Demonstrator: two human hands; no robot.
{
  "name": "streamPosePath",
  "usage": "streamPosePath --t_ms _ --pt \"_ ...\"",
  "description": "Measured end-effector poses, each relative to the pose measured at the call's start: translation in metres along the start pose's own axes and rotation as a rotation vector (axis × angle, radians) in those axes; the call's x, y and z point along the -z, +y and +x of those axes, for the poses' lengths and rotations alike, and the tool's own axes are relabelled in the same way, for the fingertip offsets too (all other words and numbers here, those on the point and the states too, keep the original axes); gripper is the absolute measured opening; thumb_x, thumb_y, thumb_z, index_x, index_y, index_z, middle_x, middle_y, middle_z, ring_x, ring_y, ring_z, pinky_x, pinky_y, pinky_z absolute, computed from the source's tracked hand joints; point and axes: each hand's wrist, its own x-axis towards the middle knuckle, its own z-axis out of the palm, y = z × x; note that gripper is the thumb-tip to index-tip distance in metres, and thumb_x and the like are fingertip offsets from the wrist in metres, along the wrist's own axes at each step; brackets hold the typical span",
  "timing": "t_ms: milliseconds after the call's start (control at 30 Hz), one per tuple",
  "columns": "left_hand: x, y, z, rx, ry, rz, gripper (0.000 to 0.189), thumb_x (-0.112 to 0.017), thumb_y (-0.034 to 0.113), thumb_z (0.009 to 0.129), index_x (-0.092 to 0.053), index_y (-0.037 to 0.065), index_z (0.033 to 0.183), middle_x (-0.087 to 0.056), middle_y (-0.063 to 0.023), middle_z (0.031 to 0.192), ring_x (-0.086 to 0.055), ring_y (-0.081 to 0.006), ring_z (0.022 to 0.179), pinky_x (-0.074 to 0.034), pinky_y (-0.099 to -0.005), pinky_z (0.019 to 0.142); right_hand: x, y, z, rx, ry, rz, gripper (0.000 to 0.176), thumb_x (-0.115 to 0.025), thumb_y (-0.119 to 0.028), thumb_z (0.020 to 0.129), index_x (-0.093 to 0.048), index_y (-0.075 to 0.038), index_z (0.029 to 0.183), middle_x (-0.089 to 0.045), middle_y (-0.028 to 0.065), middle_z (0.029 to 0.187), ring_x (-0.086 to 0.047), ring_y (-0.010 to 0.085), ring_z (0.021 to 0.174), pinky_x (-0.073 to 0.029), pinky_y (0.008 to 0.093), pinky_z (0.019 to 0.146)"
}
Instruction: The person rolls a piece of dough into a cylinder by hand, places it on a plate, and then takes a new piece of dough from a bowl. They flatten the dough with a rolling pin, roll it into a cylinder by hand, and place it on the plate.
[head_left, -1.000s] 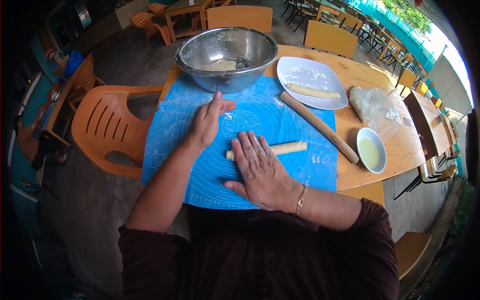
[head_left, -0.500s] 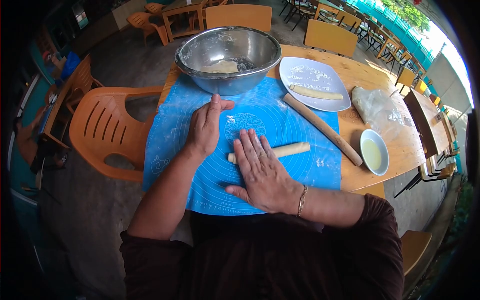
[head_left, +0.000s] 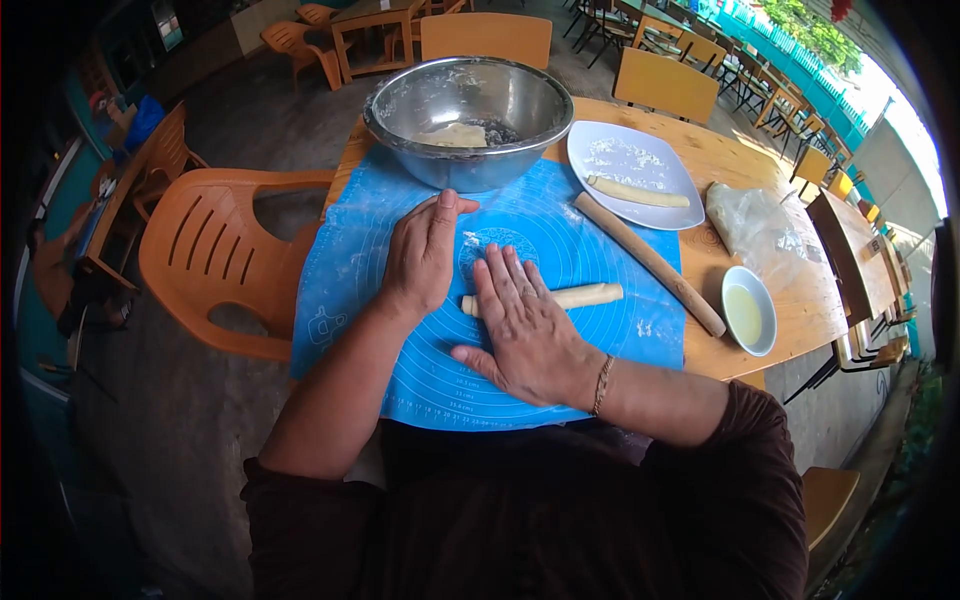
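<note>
A pale roll of dough (head_left: 590,295) lies across the blue mat (head_left: 420,375). My right hand (head_left: 525,330) rests flat over the roll's left part, fingers stretched forward and thumb out to the side; the dough shows on both sides of it. Raised on its edge beside the bowl, my left hand (head_left: 425,248) holds nothing, its fingers extended. Just beyond it stands a steel bowl (head_left: 470,165) with dough (head_left: 455,135) inside. A wooden rolling pin (head_left: 650,265) lies slanted at the mat's right side. Another dough roll (head_left: 640,192) is on a floured white plate (head_left: 640,152).
On the table (head_left: 800,310), at the right, are a clear plastic bag (head_left: 750,225) and a small bowl of yellowish liquid (head_left: 745,310). An orange chair (head_left: 215,260) stands at the left. Beyond the table are more chairs and tables.
My right hand has shifted slightly forward over the dough roll. The view has moved a little, so the table items sit slightly further right. My left hand keeps its pose.
</note>
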Motion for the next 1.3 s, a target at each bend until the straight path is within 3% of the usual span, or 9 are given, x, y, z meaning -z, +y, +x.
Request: streamPosePath --t_ms 300,367,500,567,600,700,933,1167,1300 --pt "-0.007 0.010 -0.003 -0.186 -0.055 0.035 0.053 -0.031 0.032 0.109 -0.066 -0.007 0.108 -0.068 -0.0232 0.110 -0.065 -0.0371 0.106 -0.050 -0.0399 0.093 -0.009 0.030 0.037 -0.075 -0.008 -0.028 0.086 -0.044 -0.051 0.101 -0.024 0.019 0.147 -0.024 0.0410 0.153 -0.022 0.0508 0.147 -0.021 0.0540 0.121" --pt "-0.005 0.010 -0.005 -0.247 -0.023 0.084 0.050 -0.031 0.029 0.109 -0.065 -0.008 0.109 -0.067 -0.0237 0.111 -0.065 -0.0377 0.103 -0.051 -0.0400 0.092 0.009 0.050 0.052 -0.192 -0.193 0.368 0.081 -0.044 -0.048 0.102 -0.024 0.017 0.148 -0.023 0.0391 0.154 -0.022 0.0487 0.147 -0.021 0.0491 0.122" --pt "-0.010 0.013 -0.005 -0.304 -0.010 0.156 0.049 -0.034 0.029 0.108 -0.065 -0.009 0.113 -0.066 -0.0250 0.115 -0.063 -0.0400 0.110 -0.048 -0.0430 0.098 0.053 0.085 0.037 -0.201 -0.142 0.369 0.077 -0.043 -0.045 0.103 -0.025 0.014 0.149 -0.023 0.0361 0.156 -0.023 0.0458 0.148 -0.022 0.0457 0.122" --pt "-0.022 0.019 -0.006 -0.383 -0.207 0.301 0.064 -0.025 0.042 0.109 -0.054 -0.010 0.132 -0.053 -0.0287 0.139 -0.046 -0.0416 0.135 -0.033 -0.0453 0.116 0.061 0.090 0.023 -0.229 -0.120 0.333 0.074 -0.038 -0.044 0.105 -0.024 0.012 0.151 -0.022 0.0328 0.158 -0.021 0.0430 0.149 -0.019 0.0463 0.123" --pt "-0.034 0.019 -0.008 -0.388 -0.211 0.296 0.064 -0.025 0.042 0.109 -0.054 -0.010 0.132 -0.053 -0.0287 0.139 -0.046 -0.0416 0.135 -0.033 -0.0453 0.116 0.055 0.090 0.016 -0.236 -0.118 0.329 0.074 -0.038 -0.044 0.105 -0.024 0.012 0.151 -0.022 0.0328 0.158 -0.021 0.0430 0.149 -0.019 0.0463 0.123" --pt "-0.055 0.019 -0.016 -0.155 -0.568 0.500 0.088 -0.021 0.060 0.104 -0.023 -0.014 0.151 -0.021 -0.0328 0.159 -0.015 -0.0410 0.152 -0.010 -0.0475 0.124 0.015 0.090 -0.012 -0.195 -0.089 0.017 0.078 -0.033 -0.050 0.104 -0.024 0.011 0.151 -0.021 0.0319 0.159 -0.015 0.0425 0.151 -0.014 0.0476 0.124" --pt "-0.025 0.056 -0.064 -0.178 -0.836 0.776 0.098 -0.036 0.068 0.098 -0.025 -0.016 0.149 -0.021 -0.0359 0.157 -0.015 -0.0462 0.150 -0.013 -0.0520 0.123 0.038 0.037 -0.080 -0.065 -0.034 -0.019 0.078 -0.047 -0.046 0.101 -0.028 0.014 0.148 -0.027 0.0336 0.156 -0.022 0.0436 0.149 -0.019 0.0525 0.122" --pt "0.007 0.080 -0.101 -0.271 -0.839 0.712 0.100 -0.042 0.065 0.098 -0.018 -0.016 0.150 -0.017 -0.0357 0.158 -0.012 -0.0467 0.151 -0.011 -0.0550 0.122 0.080 0.034 -0.117 -0.089 -0.118 0.265 0.069 -0.049 -0.038 0.103 -0.029 0.007 0.151 -0.027 0.0288 0.158 -0.022 0.0423 0.150 -0.017 0.0511 0.123" --pt "-0.013 0.079 -0.054 -0.259 -0.504 0.517 0.084 -0.033 0.052 0.105 -0.018 -0.016 0.151 -0.018 -0.0351 0.158 -0.010 -0.0454 0.152 -0.007 -0.0529 0.123 0.087 0.059 -0.079 -0.149 0.073 0.303 0.062 -0.043 -0.035 0.106 -0.032 0.007 0.151 -0.025 0.0284 0.159 -0.020 0.0403 0.151 -0.016 0.0493 0.123"
